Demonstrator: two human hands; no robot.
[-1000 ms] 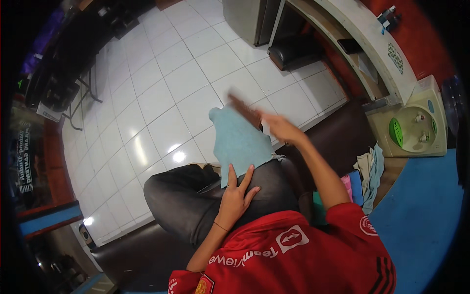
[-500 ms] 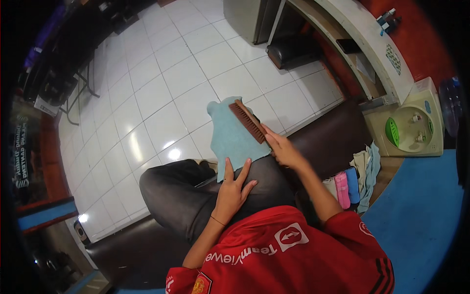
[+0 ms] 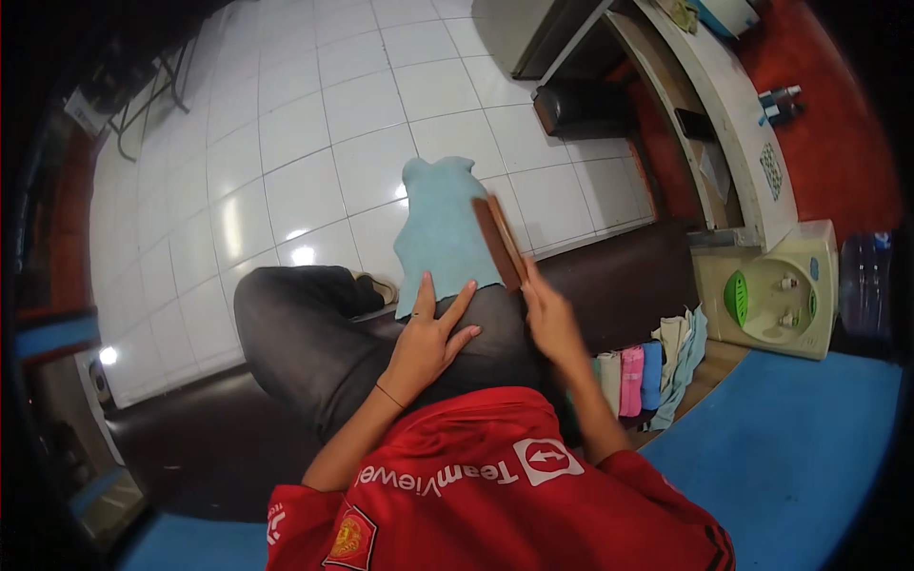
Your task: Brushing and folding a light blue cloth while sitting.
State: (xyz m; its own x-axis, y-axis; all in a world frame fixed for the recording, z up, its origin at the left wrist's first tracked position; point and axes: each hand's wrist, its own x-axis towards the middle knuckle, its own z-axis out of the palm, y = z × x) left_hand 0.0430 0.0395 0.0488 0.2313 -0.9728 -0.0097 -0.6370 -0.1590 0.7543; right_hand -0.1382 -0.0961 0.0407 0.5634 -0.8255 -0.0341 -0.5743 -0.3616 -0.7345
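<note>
A light blue piece of suede-like leather (image 3: 438, 228) with an uneven outline lies over my knee, its far end reaching out above the floor. My left hand (image 3: 428, 344) rests with fingers spread, the fingertips touching the near edge of the piece. In my right hand (image 3: 550, 319) is a wooden brush (image 3: 502, 243) with brown bristles, gripped by its near end. The bristles face the right edge of the blue piece. Motion blurs the right hand and the brush a little.
Folded cloths (image 3: 632, 376) in several colours lie to my right beside the dark bench (image 3: 609, 290). Beyond them stands a cream water dispenser (image 3: 709, 276) with a green grille. A curved white counter (image 3: 733, 114) and a black padded stool (image 3: 586, 109) are farther off, over white floor tiles (image 3: 352, 105).
The brush has moved toward the right edge of the blue piece and turned more onto its side. My left hand keeps its place on the near edge. The whole view has shifted slightly.
</note>
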